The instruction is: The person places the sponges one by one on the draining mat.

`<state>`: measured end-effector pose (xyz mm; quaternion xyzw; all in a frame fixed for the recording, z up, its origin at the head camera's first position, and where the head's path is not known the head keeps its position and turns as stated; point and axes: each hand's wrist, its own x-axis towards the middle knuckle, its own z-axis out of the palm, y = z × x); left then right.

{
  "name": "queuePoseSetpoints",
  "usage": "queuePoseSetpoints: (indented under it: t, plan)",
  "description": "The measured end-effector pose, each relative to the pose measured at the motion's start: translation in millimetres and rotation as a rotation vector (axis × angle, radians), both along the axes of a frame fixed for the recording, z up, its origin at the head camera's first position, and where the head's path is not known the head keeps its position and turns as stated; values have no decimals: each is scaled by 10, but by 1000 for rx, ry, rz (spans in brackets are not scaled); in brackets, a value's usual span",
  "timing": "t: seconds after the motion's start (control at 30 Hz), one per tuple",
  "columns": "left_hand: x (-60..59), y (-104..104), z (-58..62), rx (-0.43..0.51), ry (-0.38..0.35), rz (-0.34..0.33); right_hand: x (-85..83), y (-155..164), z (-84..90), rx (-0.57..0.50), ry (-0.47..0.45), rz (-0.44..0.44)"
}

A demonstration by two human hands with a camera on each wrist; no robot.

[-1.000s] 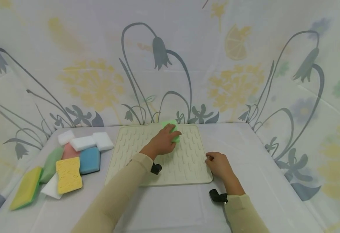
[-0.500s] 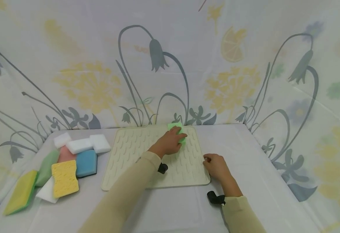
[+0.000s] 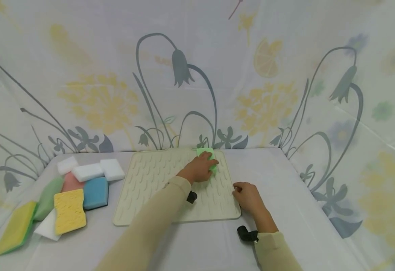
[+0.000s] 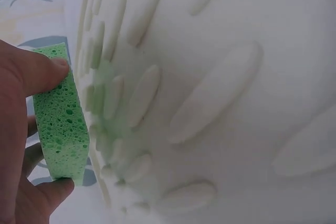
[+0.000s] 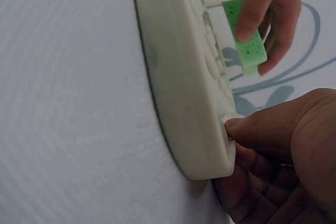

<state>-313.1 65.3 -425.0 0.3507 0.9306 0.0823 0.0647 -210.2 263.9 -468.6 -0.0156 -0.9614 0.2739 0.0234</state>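
A green sponge point(image 4: 62, 119) is gripped between the thumb and fingers of my left hand point(image 3: 200, 168), over the far right part of a cream ridged mat point(image 3: 150, 180). In the left wrist view the thumb lies on one side of the sponge and the fingertips hold its other edges. My right hand point(image 3: 249, 196) is at the mat's right edge; in the right wrist view its thumb presses the mat's rim point(image 5: 184, 103) from above, with curled fingers at the edge below. The right wrist view also shows the left hand with the sponge.
Left of the mat lies a group of sponges: a yellow sponge point(image 3: 70, 211), a blue sponge point(image 3: 96, 192), a green pad point(image 3: 48, 199), a yellow-green sponge point(image 3: 16, 229), a pink one point(image 3: 71, 183) and several white blocks point(image 3: 112, 169). A patterned curtain point(image 3: 265, 105) stands behind the table.
My left hand has moved to the right across the mat with the green sponge. The right hand stays at the mat's right edge. The whole head view has shifted slightly.
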Motion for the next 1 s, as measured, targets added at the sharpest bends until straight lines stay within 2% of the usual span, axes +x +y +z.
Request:
queuePoseSetpoints:
  t: [0.37, 0.77, 1.0]
  plan:
    - [-57, 175, -15, -32, -12, -19, -12, 7, 33, -9, 7, -4]
    - [-92, 263, -107, -34, -12, -32, 1, -7, 2, -17, 6, -8]
    - [-78, 303, -114, -51, -29, -33, 14, -3, -18, -22, 12, -11]
